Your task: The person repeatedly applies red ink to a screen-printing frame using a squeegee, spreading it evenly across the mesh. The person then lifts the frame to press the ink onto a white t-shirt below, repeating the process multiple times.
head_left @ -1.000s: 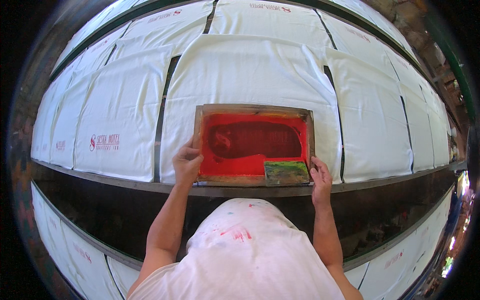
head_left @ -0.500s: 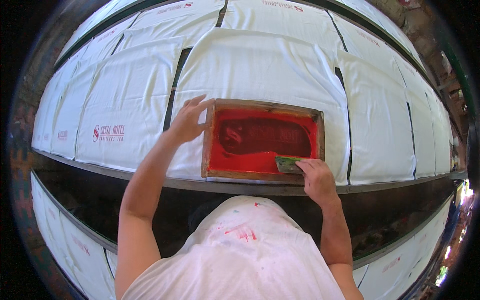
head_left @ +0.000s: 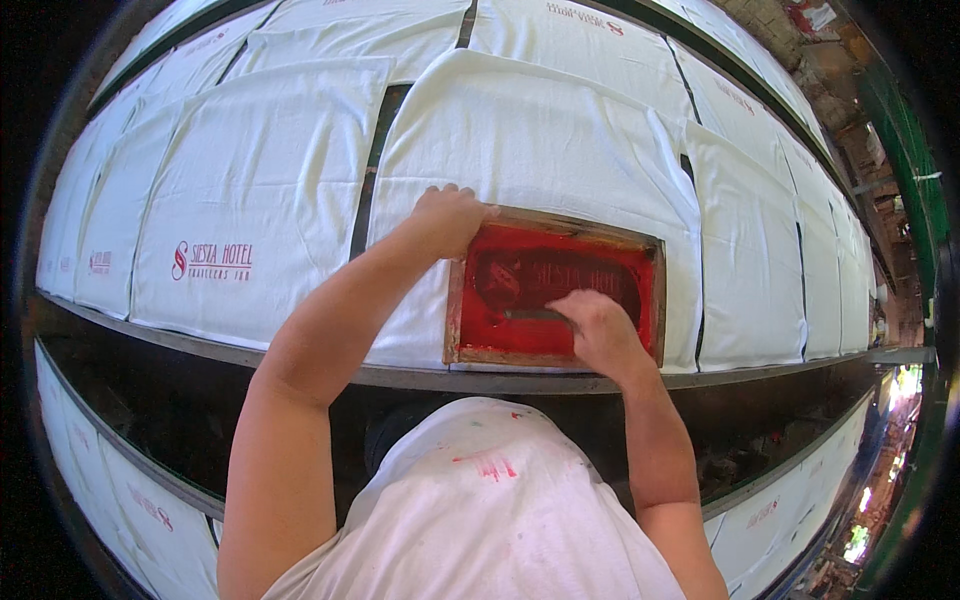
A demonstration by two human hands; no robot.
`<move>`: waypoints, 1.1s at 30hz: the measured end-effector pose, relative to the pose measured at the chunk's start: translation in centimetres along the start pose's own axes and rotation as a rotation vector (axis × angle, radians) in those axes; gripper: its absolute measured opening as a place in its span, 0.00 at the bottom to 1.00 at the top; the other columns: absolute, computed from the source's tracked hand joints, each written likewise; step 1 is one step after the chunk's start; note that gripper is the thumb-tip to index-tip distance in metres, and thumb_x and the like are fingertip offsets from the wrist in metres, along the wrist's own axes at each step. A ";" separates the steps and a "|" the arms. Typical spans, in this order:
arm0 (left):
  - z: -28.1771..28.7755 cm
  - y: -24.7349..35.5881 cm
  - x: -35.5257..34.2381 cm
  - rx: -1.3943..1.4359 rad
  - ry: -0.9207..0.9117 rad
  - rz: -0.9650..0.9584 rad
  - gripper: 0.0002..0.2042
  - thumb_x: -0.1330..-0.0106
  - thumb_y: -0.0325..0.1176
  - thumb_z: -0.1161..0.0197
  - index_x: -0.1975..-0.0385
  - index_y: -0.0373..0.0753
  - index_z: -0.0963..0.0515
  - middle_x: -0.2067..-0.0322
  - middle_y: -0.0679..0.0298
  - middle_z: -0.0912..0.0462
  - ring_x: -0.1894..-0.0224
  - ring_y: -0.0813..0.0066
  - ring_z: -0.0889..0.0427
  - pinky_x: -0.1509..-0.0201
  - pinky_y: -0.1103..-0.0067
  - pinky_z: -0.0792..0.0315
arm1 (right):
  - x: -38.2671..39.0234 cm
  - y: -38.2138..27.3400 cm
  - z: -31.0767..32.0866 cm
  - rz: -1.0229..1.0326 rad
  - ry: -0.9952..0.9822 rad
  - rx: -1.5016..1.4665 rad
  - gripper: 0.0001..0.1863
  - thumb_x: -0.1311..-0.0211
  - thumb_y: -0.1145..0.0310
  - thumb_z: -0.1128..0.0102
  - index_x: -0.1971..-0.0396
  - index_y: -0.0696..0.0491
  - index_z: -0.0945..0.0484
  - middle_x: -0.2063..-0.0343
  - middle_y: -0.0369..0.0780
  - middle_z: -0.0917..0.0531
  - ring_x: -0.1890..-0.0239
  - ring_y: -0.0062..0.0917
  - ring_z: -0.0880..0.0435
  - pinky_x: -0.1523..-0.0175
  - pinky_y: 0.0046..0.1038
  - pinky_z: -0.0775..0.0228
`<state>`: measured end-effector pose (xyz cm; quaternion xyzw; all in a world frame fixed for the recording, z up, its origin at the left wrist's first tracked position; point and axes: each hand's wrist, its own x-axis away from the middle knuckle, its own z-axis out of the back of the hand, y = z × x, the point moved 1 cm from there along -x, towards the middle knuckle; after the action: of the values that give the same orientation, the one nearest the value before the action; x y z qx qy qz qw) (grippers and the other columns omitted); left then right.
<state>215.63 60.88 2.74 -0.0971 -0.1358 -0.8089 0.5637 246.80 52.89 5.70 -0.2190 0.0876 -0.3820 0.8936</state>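
My two hands are working apart on this one: my left hand (head_left: 447, 220) is covering the far left corner of the wooden frame (head_left: 575, 222), touching it, but its fingers are mostly hiding from view, so I can't tell if they're gripping or just pressing. My right hand (head_left: 603, 330) is closing around a flat scraper (head_left: 535, 314), and the thin dark edge of it is sticking out to the left of my fingers, over the inside of the frame. The frame is lying near the near edge of a white cloth (head_left: 545, 130), a bit right of the middle and sitting slightly skewed. Inside it, bright red ink (head_left: 500, 342) is running around a darker oval patch (head_left: 510, 270), with some pale lettering and a curly emblem showing through. Just past the near side, a long grey rail (head_left: 500, 382) is running left to right. Over to the left, another white cloth (head_left: 265, 150) is showing a red print (head_left: 215, 262) near its near edge, and more white cloth (head_left: 748, 240) is lying to the right. Oh, and my white shirt (head_left: 470, 530) is wearing a few red smears (head_left: 495, 466).
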 end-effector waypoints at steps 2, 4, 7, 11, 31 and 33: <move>-0.4 -0.4 0.1 0.031 0.047 0.002 0.31 0.28 0.36 0.25 0.24 0.64 0.18 0.40 0.58 0.11 0.33 0.51 0.14 0.31 0.55 0.19 | -3.2 -0.4 -0.1 0.013 0.017 0.005 0.22 0.39 0.83 0.42 0.47 0.57 0.08 0.55 0.51 0.08 0.47 0.51 0.10 0.37 0.50 0.17; -0.8 -0.3 -0.2 0.030 0.046 0.024 0.37 0.33 0.35 0.20 0.22 0.64 0.21 0.39 0.58 0.12 0.33 0.51 0.14 0.30 0.55 0.18 | -6.0 0.6 -0.8 0.024 0.059 0.039 0.22 0.38 0.83 0.42 0.47 0.57 0.08 0.54 0.51 0.08 0.47 0.51 0.10 0.36 0.50 0.17; -1.0 -0.2 -0.6 0.038 0.049 0.028 0.39 0.35 0.34 0.18 0.22 0.64 0.21 0.38 0.57 0.12 0.33 0.51 0.13 0.31 0.55 0.17 | -9.2 2.1 -1.7 0.032 0.146 0.045 0.23 0.38 0.84 0.42 0.47 0.57 0.08 0.52 0.51 0.08 0.46 0.51 0.10 0.34 0.49 0.17; -0.9 -0.3 -0.5 0.054 0.050 0.030 0.35 0.33 0.35 0.20 0.23 0.63 0.19 0.39 0.56 0.12 0.35 0.51 0.12 0.33 0.55 0.16 | -9.6 2.3 -2.8 -0.039 0.134 0.022 0.23 0.39 0.84 0.43 0.46 0.57 0.09 0.51 0.51 0.09 0.45 0.51 0.10 0.35 0.50 0.18; -0.5 0.1 -1.0 0.088 0.018 0.075 0.32 0.29 0.35 0.23 0.25 0.66 0.17 0.39 0.56 0.13 0.34 0.51 0.12 0.31 0.54 0.17 | -9.0 3.6 -1.3 0.117 0.030 0.020 0.29 0.46 0.86 0.39 0.43 0.55 0.09 0.54 0.48 0.08 0.49 0.50 0.09 0.41 0.50 0.18; -0.2 0.2 -0.6 0.077 0.018 0.090 0.31 0.29 0.34 0.23 0.25 0.66 0.17 0.40 0.56 0.13 0.34 0.51 0.12 0.31 0.54 0.18 | -9.8 3.6 -2.0 0.125 0.080 0.017 0.29 0.44 0.85 0.40 0.42 0.54 0.08 0.54 0.47 0.08 0.49 0.49 0.10 0.41 0.50 0.19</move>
<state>216.04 61.28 2.37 -0.0741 -0.1574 -0.7778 0.6039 241.68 61.45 2.15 -0.1902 0.1334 -0.3346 0.9133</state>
